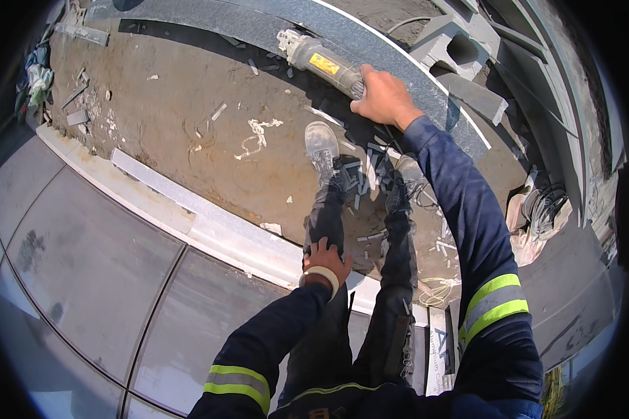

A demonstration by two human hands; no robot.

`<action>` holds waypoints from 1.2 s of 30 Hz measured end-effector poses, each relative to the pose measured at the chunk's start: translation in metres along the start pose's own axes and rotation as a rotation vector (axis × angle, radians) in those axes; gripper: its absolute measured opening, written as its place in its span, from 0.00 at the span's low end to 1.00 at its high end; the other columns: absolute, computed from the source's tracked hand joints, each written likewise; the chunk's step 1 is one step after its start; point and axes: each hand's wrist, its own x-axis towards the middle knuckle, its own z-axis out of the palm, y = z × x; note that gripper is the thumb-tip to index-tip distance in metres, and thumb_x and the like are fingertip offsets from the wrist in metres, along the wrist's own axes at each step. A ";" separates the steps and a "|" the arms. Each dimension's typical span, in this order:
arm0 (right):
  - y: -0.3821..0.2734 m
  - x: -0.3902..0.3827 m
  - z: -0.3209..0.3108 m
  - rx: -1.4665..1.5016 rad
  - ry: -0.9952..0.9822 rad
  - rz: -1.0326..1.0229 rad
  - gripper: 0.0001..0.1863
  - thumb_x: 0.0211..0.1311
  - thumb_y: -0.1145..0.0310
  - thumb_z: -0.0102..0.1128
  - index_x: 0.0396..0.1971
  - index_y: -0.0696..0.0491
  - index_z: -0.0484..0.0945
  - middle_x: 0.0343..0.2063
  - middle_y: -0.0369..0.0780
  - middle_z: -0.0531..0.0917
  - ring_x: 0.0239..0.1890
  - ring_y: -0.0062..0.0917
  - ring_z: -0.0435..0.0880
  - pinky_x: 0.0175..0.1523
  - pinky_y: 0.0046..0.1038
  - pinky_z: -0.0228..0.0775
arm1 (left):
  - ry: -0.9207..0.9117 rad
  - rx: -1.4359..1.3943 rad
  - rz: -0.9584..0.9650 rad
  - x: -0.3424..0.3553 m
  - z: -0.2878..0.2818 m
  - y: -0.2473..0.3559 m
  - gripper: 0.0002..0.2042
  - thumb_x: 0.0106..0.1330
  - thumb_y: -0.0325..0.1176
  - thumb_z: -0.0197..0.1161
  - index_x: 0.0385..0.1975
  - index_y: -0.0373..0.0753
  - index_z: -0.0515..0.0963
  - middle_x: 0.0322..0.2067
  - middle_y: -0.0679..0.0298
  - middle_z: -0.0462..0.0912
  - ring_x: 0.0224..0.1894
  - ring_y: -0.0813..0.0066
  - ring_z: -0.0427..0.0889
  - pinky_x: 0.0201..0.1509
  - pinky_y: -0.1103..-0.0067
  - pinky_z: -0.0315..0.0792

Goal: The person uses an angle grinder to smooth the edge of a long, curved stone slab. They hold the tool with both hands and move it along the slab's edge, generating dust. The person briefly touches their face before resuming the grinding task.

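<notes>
In my right hand (384, 98) is the rear end of a grey angle grinder (323, 64) with a yellow label, its dusty head pointing to the upper left. The grinder lies over the edge of a long grey stone slab (398, 64); whether it touches the slab I cannot tell. The fingers wrap round the grinder's body. My left hand (326, 264) lies on my left thigh near the knee, fingers spread, holding nothing, with a pale band round the wrist. Below the grinder, dusty shoes (321, 146) stand among grey offcuts (363, 174).
A hollow concrete block (449, 45) stands behind the slab at upper right. A coiled cable (544, 206) lies at the right. Large grey tiles (91, 258) and a pale metal strip (154, 183) edge the dirt at the left. A tangled white string (258, 134) is on the dirt.
</notes>
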 end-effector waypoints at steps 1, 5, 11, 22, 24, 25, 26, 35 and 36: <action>-0.001 0.000 0.000 -0.003 0.000 -0.002 0.30 0.54 0.59 0.75 0.53 0.60 0.76 0.44 0.55 0.89 0.50 0.53 0.89 0.57 0.47 0.82 | 0.013 0.004 0.005 0.000 0.003 -0.002 0.29 0.70 0.57 0.61 0.54 0.34 0.85 0.71 0.49 0.70 0.70 0.46 0.71 0.70 0.46 0.70; 0.002 0.001 0.000 -0.007 0.011 -0.013 0.31 0.55 0.59 0.75 0.54 0.60 0.76 0.43 0.55 0.89 0.50 0.54 0.89 0.57 0.47 0.82 | 0.003 0.011 0.016 0.001 0.001 -0.001 0.29 0.71 0.57 0.61 0.53 0.33 0.85 0.69 0.49 0.71 0.68 0.46 0.72 0.68 0.47 0.71; 0.001 0.002 0.000 -0.022 0.006 0.006 0.32 0.53 0.58 0.75 0.54 0.61 0.77 0.43 0.56 0.89 0.49 0.54 0.89 0.57 0.48 0.82 | 0.021 0.024 0.032 0.001 0.001 -0.003 0.29 0.71 0.57 0.61 0.52 0.33 0.85 0.67 0.49 0.73 0.67 0.46 0.73 0.65 0.48 0.73; 0.000 0.005 -0.001 -0.037 -0.005 0.018 0.32 0.53 0.58 0.76 0.54 0.61 0.77 0.44 0.57 0.89 0.50 0.55 0.89 0.57 0.48 0.81 | 0.015 0.012 0.038 0.000 -0.005 -0.007 0.29 0.72 0.57 0.59 0.52 0.33 0.85 0.66 0.50 0.73 0.66 0.48 0.74 0.65 0.50 0.74; 0.001 0.006 -0.001 -0.046 -0.005 0.020 0.32 0.53 0.58 0.76 0.54 0.61 0.78 0.44 0.57 0.89 0.50 0.55 0.89 0.57 0.48 0.81 | 0.001 0.019 0.036 0.001 -0.005 -0.006 0.29 0.72 0.57 0.59 0.51 0.33 0.85 0.66 0.50 0.73 0.66 0.48 0.74 0.65 0.49 0.74; 0.001 0.006 -0.001 -0.053 -0.005 0.021 0.32 0.53 0.58 0.76 0.54 0.61 0.78 0.44 0.57 0.89 0.50 0.55 0.89 0.57 0.48 0.81 | -0.006 0.023 0.036 0.001 -0.006 -0.006 0.29 0.72 0.57 0.59 0.51 0.33 0.85 0.66 0.50 0.73 0.66 0.48 0.74 0.65 0.49 0.74; 0.001 0.006 -0.002 -0.058 -0.005 0.021 0.32 0.53 0.58 0.76 0.54 0.61 0.78 0.44 0.57 0.89 0.50 0.55 0.89 0.57 0.48 0.81 | -0.001 0.022 0.037 0.002 -0.005 -0.006 0.29 0.72 0.57 0.59 0.51 0.33 0.85 0.66 0.50 0.73 0.66 0.48 0.74 0.65 0.49 0.74; -0.019 0.019 -0.006 -0.076 -0.007 0.055 0.31 0.51 0.60 0.75 0.54 0.61 0.79 0.47 0.56 0.89 0.52 0.52 0.89 0.57 0.47 0.83 | -0.014 0.010 0.034 0.002 -0.008 -0.008 0.30 0.72 0.58 0.60 0.53 0.33 0.85 0.68 0.49 0.73 0.67 0.47 0.73 0.67 0.50 0.73; -0.021 0.023 -0.005 -0.077 -0.007 0.060 0.31 0.51 0.60 0.75 0.54 0.61 0.79 0.48 0.57 0.89 0.52 0.52 0.89 0.58 0.47 0.83 | -0.015 0.008 0.035 0.002 -0.008 -0.008 0.30 0.72 0.58 0.60 0.53 0.33 0.85 0.68 0.49 0.73 0.67 0.47 0.73 0.67 0.50 0.73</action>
